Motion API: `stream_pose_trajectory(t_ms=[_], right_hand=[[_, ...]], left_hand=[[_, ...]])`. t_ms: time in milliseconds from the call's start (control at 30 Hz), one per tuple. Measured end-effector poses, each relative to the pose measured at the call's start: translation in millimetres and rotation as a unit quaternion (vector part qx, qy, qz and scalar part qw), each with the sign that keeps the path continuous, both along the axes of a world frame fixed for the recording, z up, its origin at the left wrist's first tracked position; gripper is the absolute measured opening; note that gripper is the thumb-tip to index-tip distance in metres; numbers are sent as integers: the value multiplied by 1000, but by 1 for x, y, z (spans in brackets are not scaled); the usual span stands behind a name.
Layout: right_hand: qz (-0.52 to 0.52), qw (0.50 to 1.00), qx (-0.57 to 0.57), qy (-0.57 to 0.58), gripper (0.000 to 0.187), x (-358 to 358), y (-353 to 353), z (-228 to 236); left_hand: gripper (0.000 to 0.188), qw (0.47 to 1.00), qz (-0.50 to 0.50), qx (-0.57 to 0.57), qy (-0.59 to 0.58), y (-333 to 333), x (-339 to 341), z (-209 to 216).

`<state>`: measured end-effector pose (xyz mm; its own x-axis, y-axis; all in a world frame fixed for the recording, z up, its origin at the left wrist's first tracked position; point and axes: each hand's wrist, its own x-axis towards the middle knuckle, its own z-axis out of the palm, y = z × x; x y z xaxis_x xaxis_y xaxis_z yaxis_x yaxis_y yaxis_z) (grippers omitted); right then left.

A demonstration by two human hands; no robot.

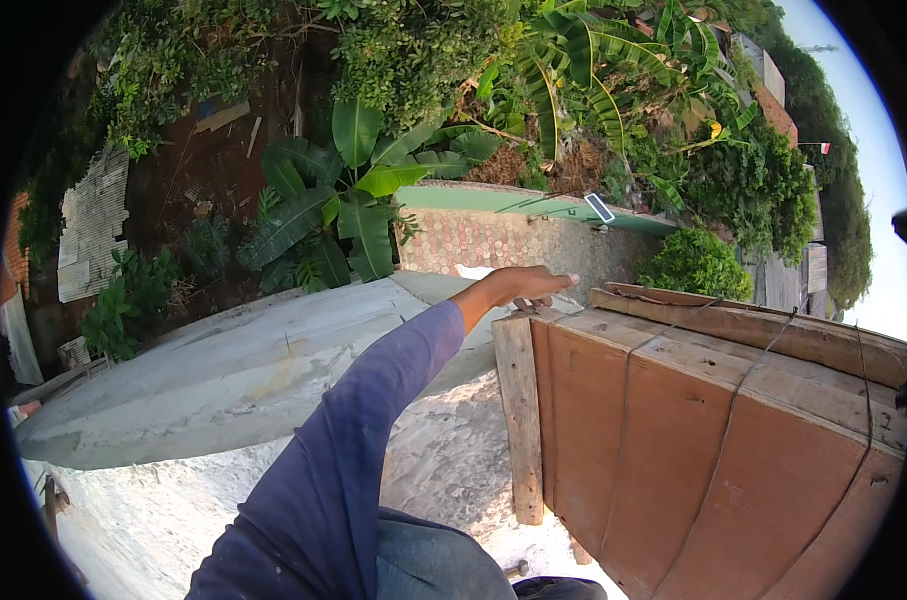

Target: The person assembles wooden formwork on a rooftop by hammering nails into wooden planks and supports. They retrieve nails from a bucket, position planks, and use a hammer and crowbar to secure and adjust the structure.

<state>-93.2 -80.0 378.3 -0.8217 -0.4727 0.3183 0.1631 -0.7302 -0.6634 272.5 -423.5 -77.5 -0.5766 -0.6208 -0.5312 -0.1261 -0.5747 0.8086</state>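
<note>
My left hand (522, 286) reaches across to the right, over the top end of a brown wooden formwork panel (614, 430). Its thumb side is uppermost and stretches right, while the other fingers curl in underneath. Whatever they hold, if anything, is hidden. Directly below the hand stands an upright wooden batten (519, 420) at the panel's end. Dark tie wires (739, 385) run over the panel's top and down its face. My right hand does not show.
Rough grey concrete (224, 365) slopes away on the left. Beyond and far below lie a patterned paved path (464, 240), a green-edged wall (494, 198), a solar panel (600, 207) and banana plants (359, 215). My jeans-clad leg (439, 565) is at the bottom edge.
</note>
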Motion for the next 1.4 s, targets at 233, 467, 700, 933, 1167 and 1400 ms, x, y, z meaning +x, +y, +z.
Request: stream_pose_trajectory(t_ms=[233, 467, 700, 933, 1167, 1400], right_hand=[[-14, 998, 36, 51, 102, 18, -56, -21], [-59, 992, 66, 95, 101, 20, -76, -28], [-96, 980, 115, 131, 100, 23, -99, -32], [-130, 964, 161, 169, 99, 25, -114, -34], [-152, 947, 192, 206, 98, 28, -123, -33], [-185, 924, 228, 243, 98, 34, -105, -12]], left_hand=[[89, 990, -108, -95, -8, -22, -43, -38], [91, 984, -108, -144, 10, -2, -55, -56], [100, 989, -149, 19, 17, -20, -60, -73], [95, 991, -123, 54, 26, -11, -66, -76], [74, 987, -118, 98, 51, -12, -66, -73], [62, 995, -92, 23, 34, -9, -70, -74]])
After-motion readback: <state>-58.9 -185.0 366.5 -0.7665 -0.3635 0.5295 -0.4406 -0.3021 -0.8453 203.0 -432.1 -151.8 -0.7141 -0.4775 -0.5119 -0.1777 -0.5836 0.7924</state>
